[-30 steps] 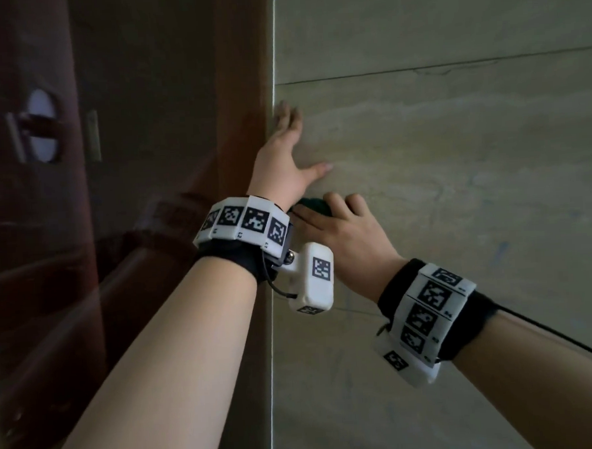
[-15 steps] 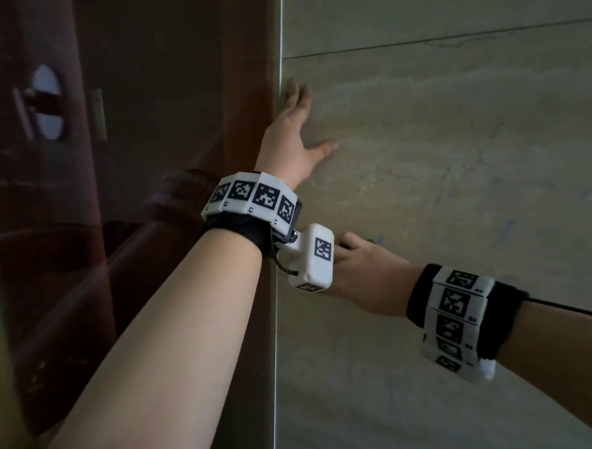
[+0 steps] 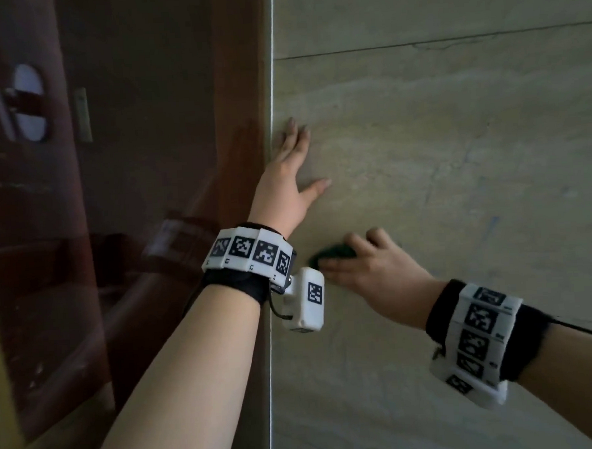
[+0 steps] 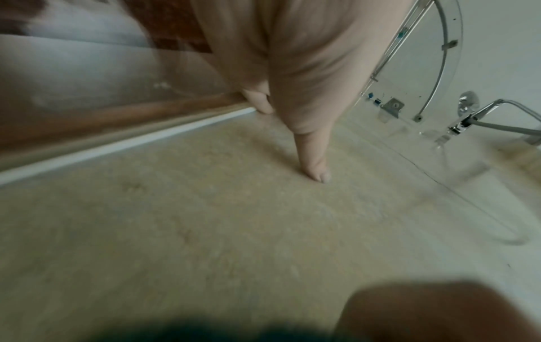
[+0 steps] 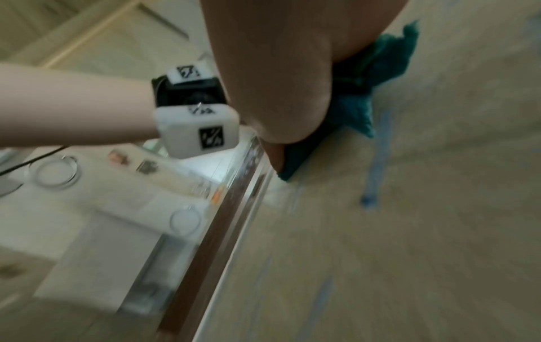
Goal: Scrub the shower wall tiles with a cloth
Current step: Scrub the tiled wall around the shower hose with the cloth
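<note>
Against the pictures from a second and half a second ago, the right hand (image 3: pixel 369 272) has swept down the wall and come partway back up, and the crumpled dark green cloth (image 3: pixel 334 252), hidden behind the wrist camera half a second ago, shows again under its fingers, just right of the shower's glass edge. The blur in the right wrist view fits a stroke in motion, so I judge the scrubbing to be mid-pass, working the strip of tile beside the glass, with most of the wall to the right not yet reached. The left hand (image 3: pixel 287 187) has kept its place higher up, fingers straight and spread, palm flat on the beige stone-look wall tile (image 3: pixel 455 147), thumb out to the right; it seems to brace the body. The right hand presses the cloth to the tile with fingers bent over it, the bunched fabric poking out beyond the fingertips in the right wrist view. Counted: two hands, one cloth, one dark glass shower panel (image 3: pixel 132 198) on the left, two grout lines in the head view, and one blue streak (image 5: pixel 377 162) running down the tile just beside the cloth.
</note>
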